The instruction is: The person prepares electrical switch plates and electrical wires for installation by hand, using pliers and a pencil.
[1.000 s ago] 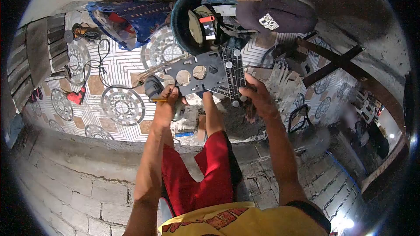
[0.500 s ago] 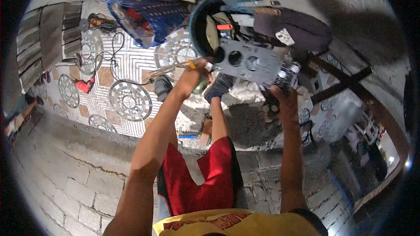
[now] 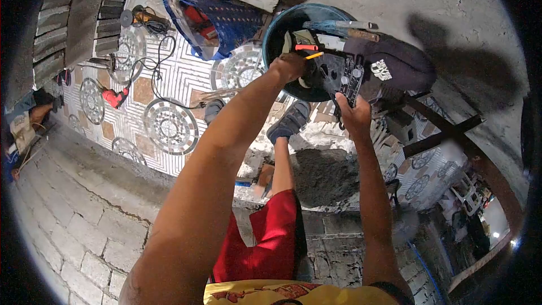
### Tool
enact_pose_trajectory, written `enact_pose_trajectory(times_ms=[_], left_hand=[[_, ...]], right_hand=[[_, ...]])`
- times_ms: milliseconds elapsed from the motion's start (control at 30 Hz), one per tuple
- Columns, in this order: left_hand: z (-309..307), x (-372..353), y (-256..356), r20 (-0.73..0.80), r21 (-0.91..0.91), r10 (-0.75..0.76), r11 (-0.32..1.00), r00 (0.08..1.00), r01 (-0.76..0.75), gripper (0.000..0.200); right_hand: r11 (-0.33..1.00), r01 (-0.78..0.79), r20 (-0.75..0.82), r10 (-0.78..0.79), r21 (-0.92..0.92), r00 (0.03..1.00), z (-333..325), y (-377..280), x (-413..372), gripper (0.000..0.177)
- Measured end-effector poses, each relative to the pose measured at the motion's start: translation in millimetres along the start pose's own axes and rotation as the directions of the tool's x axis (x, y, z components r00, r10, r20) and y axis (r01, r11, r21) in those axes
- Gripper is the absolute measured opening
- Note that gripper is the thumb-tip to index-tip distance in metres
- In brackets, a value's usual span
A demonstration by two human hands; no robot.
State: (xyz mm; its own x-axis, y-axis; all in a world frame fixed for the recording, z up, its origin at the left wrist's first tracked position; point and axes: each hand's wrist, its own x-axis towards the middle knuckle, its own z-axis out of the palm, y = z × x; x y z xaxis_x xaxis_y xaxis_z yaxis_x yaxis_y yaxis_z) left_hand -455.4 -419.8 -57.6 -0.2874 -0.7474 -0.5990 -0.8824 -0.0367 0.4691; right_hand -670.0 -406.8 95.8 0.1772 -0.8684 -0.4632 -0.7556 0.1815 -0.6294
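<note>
My left hand (image 3: 290, 66) is closed at the near rim of a teal tub (image 3: 266, 42). A thin yellow stick, like a pencil (image 3: 314, 56), sticks out of its fingers. My right hand (image 3: 355, 114) grips the near end of a flat dark plastic case (image 3: 333, 73), tilted so its latched edge (image 3: 353, 79) faces up. The case is over the tub's right part. Inside the tub lie an orange-red handled thing (image 3: 306, 48) and other items, partly hidden. A long tool with a worn blue-grey surface (image 3: 339, 25) rests across the rim.
A dark cloth item with white print (image 3: 395, 68) hangs at the tub's right. A blue bag (image 3: 226, 22), an angle grinder (image 3: 148, 21), a red power tool (image 3: 115, 97) and its cord lie left. Grey mortar mix (image 3: 324, 175) is heaped nearby; crossed metal bars (image 3: 446, 135) stand right.
My left hand has moved up and right to the tub. The case has turned from showing its broad grey face to nearly edge-on, and my right hand has shifted slightly left and up.
</note>
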Motion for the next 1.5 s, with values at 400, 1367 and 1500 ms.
enact_pose_trajectory(times_ms=[400,1367,1500], left_hand=[[49,12,-60,-0.265,-0.374,0.241,0.867,0.934,-0.330,0.016],[16,-32,-89,-0.441,0.486,0.748,0.663,0.496,-0.569,0.015],[25,-31,-97,-0.373,-0.078,0.468,0.844,0.801,-0.530,0.016]], right_hand=[[0.975,0.077,0.124,-0.052,-0.210,0.991,62,-9,63,0.048],[0.985,0.170,-0.231,-0.172,-0.028,0.958,48,-11,34,0.042],[0.994,0.088,-0.190,-0.098,-0.060,0.977,62,-19,35,0.040]])
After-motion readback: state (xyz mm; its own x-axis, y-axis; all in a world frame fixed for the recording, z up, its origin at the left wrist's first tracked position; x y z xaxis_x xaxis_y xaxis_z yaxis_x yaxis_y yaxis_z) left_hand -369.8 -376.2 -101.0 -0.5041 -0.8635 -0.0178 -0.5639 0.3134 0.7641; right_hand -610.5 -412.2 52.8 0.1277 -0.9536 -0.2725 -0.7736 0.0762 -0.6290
